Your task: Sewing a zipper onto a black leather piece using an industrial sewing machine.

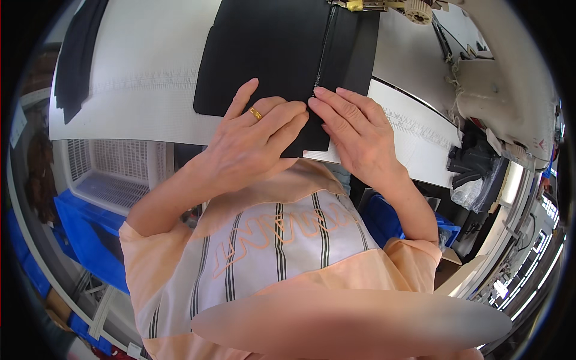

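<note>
A black fabric panel [258, 48] lies on the white table, with a black zipper [324, 51] running along its right part up to the sewing machine's presser foot [355, 5]. My left hand [258, 132] is palm down over the panel's near end, its index and middle fingertips closed on the cloth beside the zipper; its little finger sticks up and a gold ring shows. Against it, my right hand [360, 132] pinches the near end of the zipper and the fabric edge. The left thumb is mostly hidden.
At the upper left lies another black cloth strip [81, 60]. The sewing machine body [504, 84] curves along the right. Dark scraps with clear plastic [474, 168] sit at the table's right end. Below the table's left edge are a white plastic basket [111, 168] and a blue bin [90, 240].
</note>
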Available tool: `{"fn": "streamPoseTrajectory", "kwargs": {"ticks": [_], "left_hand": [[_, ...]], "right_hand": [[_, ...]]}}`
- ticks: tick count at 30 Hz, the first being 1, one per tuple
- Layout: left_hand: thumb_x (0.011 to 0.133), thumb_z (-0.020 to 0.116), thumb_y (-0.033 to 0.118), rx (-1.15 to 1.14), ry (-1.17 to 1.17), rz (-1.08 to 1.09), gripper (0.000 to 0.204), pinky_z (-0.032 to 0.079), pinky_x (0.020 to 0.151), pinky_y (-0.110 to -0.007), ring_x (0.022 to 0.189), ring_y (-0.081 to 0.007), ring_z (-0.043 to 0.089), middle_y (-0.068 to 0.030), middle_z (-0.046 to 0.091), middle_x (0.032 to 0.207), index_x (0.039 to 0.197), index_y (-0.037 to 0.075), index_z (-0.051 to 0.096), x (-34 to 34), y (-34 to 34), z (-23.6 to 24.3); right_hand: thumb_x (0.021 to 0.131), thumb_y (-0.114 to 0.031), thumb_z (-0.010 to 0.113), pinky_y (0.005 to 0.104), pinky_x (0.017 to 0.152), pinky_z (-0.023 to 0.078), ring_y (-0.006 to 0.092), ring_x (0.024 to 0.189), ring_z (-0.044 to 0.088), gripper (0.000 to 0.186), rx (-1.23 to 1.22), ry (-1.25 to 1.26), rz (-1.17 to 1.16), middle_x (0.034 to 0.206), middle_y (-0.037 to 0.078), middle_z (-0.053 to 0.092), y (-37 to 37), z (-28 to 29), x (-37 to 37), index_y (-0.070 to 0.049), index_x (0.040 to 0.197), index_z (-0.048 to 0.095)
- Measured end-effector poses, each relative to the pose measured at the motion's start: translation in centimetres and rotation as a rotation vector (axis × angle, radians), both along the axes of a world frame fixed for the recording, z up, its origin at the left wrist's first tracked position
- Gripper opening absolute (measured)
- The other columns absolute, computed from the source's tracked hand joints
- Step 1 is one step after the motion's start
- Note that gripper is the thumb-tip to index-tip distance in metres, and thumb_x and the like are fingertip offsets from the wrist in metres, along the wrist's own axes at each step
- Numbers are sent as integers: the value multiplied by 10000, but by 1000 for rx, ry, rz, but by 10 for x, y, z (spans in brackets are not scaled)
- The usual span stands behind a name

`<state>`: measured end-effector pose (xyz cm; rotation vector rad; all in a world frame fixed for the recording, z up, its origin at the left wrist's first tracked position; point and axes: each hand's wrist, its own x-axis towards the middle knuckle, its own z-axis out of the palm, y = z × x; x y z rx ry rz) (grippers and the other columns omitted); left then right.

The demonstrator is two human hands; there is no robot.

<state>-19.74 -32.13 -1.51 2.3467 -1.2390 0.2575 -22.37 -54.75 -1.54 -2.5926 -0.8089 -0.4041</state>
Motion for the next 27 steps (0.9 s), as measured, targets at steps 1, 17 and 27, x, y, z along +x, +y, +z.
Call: {"fn": "streamPoseTrajectory", "kwargs": {"ticks": [1,17,27], "left_hand": [[667,796,354,-45,19,-29,538,343,1072,-510,1017,-193,594,-52,589,1103,1065,19,657,2,1,3],[826,716,334,79,-106,36,431,285,1106,-506,1137,-166,552,62,595,1309,1201,130,656,94,-7,-6],[805,738,330,78,-94,-20,429,290,1098,-500,1053,-201,554,74,602,1328,1177,125,678,101,-6,3]], "right_hand": [[692,-20,663,389,880,495,262,1109,554,486,-19,-4,14,1248,41,623,0,2,0,-62,1176,671],[725,-101,731,387,858,470,248,1077,544,406,7,22,69,1222,67,617,1,6,7,-54,1125,679],[727,-126,744,361,837,470,238,1059,555,396,5,23,81,1219,50,625,-1,8,11,-71,1115,686]]}}
